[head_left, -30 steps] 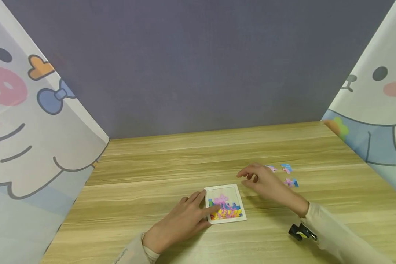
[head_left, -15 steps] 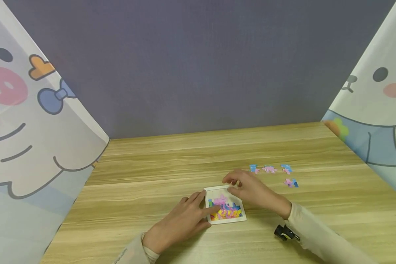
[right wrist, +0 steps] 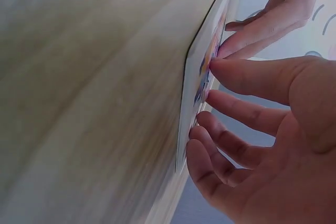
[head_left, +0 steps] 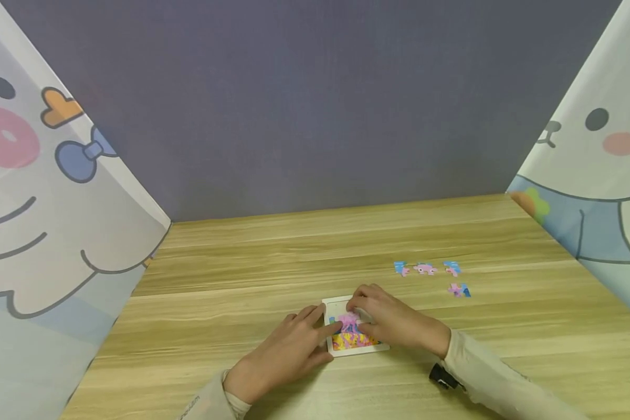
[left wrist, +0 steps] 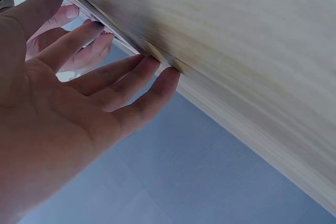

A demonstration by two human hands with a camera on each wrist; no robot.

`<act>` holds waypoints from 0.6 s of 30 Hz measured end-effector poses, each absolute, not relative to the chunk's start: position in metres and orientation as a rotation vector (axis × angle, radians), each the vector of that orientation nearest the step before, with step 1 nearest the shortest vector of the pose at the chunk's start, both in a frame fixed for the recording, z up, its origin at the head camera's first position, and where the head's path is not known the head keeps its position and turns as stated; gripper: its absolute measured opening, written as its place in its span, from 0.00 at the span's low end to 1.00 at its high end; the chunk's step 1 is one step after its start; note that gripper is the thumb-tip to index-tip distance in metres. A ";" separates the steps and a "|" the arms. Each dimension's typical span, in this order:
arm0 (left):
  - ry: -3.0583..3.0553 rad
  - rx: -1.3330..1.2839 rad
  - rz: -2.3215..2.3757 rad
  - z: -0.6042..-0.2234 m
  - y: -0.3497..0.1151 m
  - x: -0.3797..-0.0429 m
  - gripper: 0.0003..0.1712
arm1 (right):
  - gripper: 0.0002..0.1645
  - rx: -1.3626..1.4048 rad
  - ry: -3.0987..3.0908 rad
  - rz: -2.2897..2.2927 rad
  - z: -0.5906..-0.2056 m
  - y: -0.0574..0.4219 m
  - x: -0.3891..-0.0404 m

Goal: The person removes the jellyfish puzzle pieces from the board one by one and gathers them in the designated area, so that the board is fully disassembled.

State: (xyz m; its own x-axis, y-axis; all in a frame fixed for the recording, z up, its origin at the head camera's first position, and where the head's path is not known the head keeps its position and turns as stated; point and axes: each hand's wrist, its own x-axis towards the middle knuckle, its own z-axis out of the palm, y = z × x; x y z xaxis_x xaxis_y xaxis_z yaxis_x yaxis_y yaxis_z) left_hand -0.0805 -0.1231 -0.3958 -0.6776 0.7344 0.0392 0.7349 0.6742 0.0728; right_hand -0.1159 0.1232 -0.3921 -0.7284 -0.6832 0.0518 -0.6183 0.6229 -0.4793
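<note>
Now the right hand (head_left: 387, 318) moves from a corner of the tray (head_left: 358, 351) onto the puzzle (head_left: 350, 342) inside, any pinch impossible to tell, beside the left hand (head_left: 289, 338), fingers spread, so fitting seems underway, four loose pieces (head_left: 425, 269) beyond

The right hand (head_left: 391, 318) has moved onto the framed puzzle (head_left: 353, 342).

The left hand (head_left: 286, 353) rests at the left edge of a small white frame (head_left: 360, 351), and one finger lies on the colourful puzzle (head_left: 348, 340) inside. The right hand (head_left: 394, 318) has its fingers over the same puzzle. Farther back to the right, four loose pieces (head_left: 425, 269) lie on the wooden table (head_left: 241, 291).
</note>
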 end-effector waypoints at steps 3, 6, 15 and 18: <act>-2.894 -1.249 -0.147 -0.396 -0.124 -0.081 0.32 | 0.18 -1.081 2.705 -0.731 -0.392 0.123 -0.116; -2.906 -1.243 -0.158 -0.395 -0.124 -0.081 0.32 | 0.17 -1.079 2.706 -0.743 -0.392 0.124 -0.115; -2.888 -1.250 -0.165 -0.394 -0.124 -0.080 0.31 | 0.16 -1.064 2.712 -0.771 -0.391 0.123 -0.115; -2.891 -1.252 -0.174 -0.395 -0.124 -0.080 0.31 | 0.16 -1.064 2.713 -0.778 -0.390 0.123 -0.115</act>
